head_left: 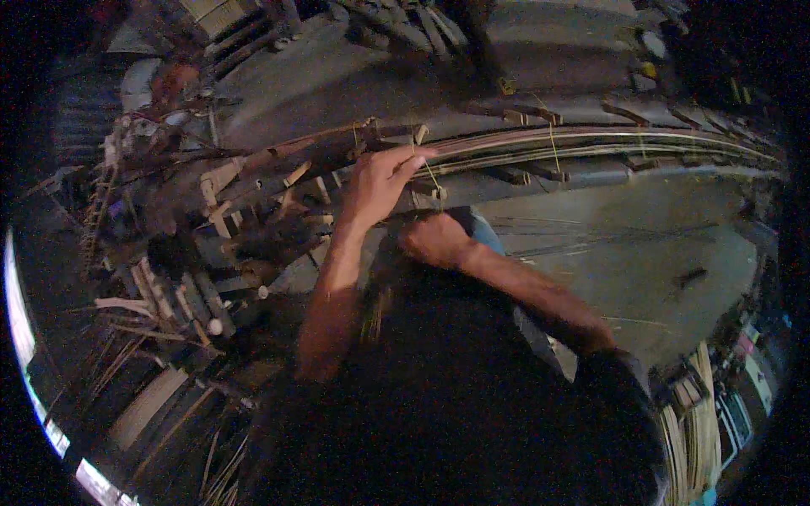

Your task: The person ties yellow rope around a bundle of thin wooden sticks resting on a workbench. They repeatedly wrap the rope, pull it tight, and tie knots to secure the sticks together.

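A long bundle of thin, pale strips [591, 139] lies along a rack with short wooden pegs, curving off to the right. My left hand [375, 185] is closed at the bundle's near-left end, its thumb and fingertips pinched on the strips. Beside those fingertips a yellow cord [429, 172] slants across the bundle to a wooden peg [437, 194]. Lower and close to my body, my right hand [439, 239] makes a fist just under that peg. Its fingers face away from view, so what it holds is hidden. Another yellow cord [553, 145] crosses the bundle farther right.
Wooden pieces [181, 295] lie piled to the left, with thin loose sticks below them. Several more pegs [620, 114] jut from the rack. Long pale strips [688, 438] stand at the lower right. Dark thin strips [557, 247] rest on the grey floor [666, 253].
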A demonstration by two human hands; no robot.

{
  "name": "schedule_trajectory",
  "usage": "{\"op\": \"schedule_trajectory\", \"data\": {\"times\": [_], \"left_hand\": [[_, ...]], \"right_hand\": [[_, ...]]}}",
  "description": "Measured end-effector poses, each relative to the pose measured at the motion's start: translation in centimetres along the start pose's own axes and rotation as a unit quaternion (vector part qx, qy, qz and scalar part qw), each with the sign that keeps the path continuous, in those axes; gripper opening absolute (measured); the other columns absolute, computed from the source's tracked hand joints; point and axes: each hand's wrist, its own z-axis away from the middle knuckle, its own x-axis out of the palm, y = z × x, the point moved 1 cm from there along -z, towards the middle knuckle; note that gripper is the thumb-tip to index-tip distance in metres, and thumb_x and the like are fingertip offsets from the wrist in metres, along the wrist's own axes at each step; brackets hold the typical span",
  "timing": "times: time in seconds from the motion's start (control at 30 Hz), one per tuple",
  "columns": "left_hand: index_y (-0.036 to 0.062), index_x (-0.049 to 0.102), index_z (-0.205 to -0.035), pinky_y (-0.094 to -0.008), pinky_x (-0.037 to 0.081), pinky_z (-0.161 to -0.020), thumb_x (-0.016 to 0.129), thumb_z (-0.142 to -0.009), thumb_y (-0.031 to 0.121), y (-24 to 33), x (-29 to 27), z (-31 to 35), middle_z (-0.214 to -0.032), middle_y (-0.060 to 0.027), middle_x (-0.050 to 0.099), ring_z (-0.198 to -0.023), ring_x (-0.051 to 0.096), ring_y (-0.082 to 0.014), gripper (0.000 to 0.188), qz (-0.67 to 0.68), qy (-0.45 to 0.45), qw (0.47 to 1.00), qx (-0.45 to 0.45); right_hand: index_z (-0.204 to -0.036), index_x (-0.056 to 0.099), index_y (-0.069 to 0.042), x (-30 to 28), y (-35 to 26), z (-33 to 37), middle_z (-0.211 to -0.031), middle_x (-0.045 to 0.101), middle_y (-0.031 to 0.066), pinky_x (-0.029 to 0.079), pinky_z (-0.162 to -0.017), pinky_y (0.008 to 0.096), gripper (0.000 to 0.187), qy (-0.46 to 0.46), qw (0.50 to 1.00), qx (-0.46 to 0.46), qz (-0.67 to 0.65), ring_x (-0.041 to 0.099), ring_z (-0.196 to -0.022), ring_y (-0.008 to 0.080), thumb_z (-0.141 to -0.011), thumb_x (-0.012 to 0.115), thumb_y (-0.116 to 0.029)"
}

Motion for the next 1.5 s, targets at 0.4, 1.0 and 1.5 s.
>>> {"op": "schedule_trajectory", "data": {"times": [0.4,1.0,1.5], "left_hand": [[0.0045,0.059,-0.081,-0.0367,0.046,-0.061,0.059,-0.094,0.029,-8.5,-3.2,-19.0,-0.077,-0.0067,0.056,-0.065,0.053,-0.0165,0.028,0.096,-0.170,0.977,-0.085],[0.0097,0.067,-0.090,-0.0407,0.053,-0.070,0.057,-0.089,0.029,-9.3,-4.7,4.5,-0.082,-0.0145,0.067,-0.079,0.065,-0.0318,0.022,-0.294,0.042,0.942,0.154],[0.0037,0.067,-0.096,-0.0459,0.049,-0.076,0.051,-0.091,0.025,-8.2,-6.2,5.6,-0.091,-0.0168,0.068,-0.082,0.064,-0.0362,0.027,-0.218,0.035,0.972,0.076]], "right_hand": [[-0.106,0.062,-0.008,3.2,1.5,5.8,-0.100,0.062,0.0121,0.053,-0.080,0.0383,0.028,0.101,0.992,0.001,0.072,0.065,-0.083,0.0262,-0.078,0.062,-0.016],[-0.083,0.065,-0.005,-20.6,-10.6,-16.1,-0.074,0.062,0.0150,0.052,-0.068,0.0432,0.018,0.234,0.950,-0.099,0.180,0.065,-0.073,0.0316,-0.089,0.056,-0.019],[-0.087,0.059,-0.004,-10.1,-6.1,-10.8,-0.075,0.059,0.0127,0.046,-0.066,0.0373,0.014,0.319,0.933,0.014,-0.167,0.056,-0.071,0.0273,-0.085,0.055,-0.017]]}}
